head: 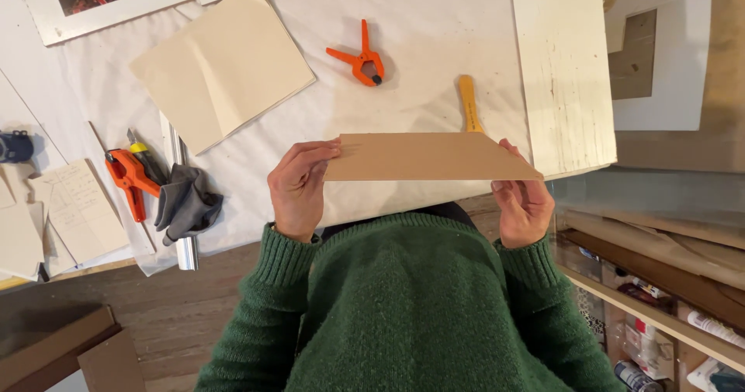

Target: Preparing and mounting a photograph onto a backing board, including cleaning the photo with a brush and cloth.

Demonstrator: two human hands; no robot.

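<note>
Board: a thin brown cardboard sheet (pixel 425 157) is held flat, above the near edge of the table (pixel 434 35) and in front of the green sweater.
Long axis: it is laid left to right, from one hand across to the other.
Left hand (pixel 299 190): the left short end is pinched, fingers (pixel 320 153) on top, thumb under the edge.
Right hand (pixel 521 204): the right end is gripped at the near corner, fingers (pixel 508 150) curled over the edge, palm turned up.
Nearer hand: neither; each end is held, so the board is carried equally.
Behind the board: a yellow handle (pixel 468 103) is partly hidden by its far edge; an orange clamp (pixel 362 57) is seen further back, well apart.
Left of it: cream paper (pixel 223 64), a grey cloth (pixel 185 199) and a second orange clamp (pixel 129 178) are noted on the table.
</note>
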